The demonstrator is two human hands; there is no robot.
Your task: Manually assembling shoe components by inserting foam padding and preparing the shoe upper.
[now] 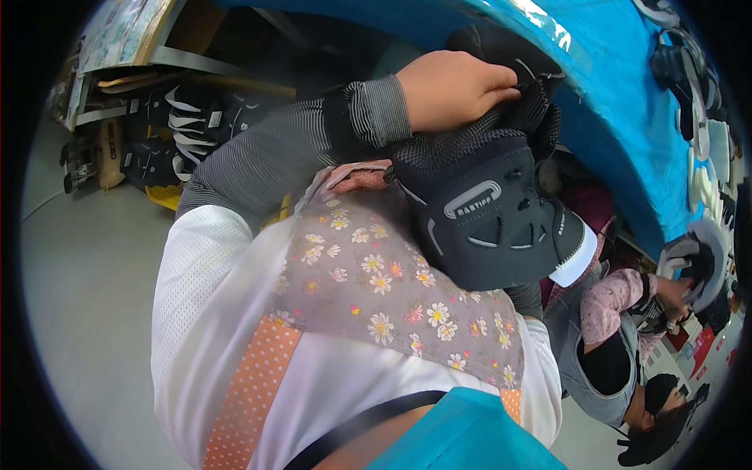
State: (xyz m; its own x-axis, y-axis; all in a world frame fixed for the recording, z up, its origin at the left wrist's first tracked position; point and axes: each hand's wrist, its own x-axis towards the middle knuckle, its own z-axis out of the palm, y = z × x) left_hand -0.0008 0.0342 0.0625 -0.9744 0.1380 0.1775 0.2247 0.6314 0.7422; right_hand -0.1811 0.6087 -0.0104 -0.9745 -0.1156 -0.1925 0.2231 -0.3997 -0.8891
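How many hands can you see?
2: the person's left hand gripping the dark shoe upper up top, and a co-worker's hand at the right edge. The person's right hand is hidden.

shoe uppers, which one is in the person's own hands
The big dark upper with the mesh top at centre, gripped by the left hand. The others lie stacked on the floor at left.

Blue-covered work table curving across the upper right, dark and white shoe parts lying along its far side, grey floor spreading at left, black shoe uppers sitting stacked there beside yellow crate
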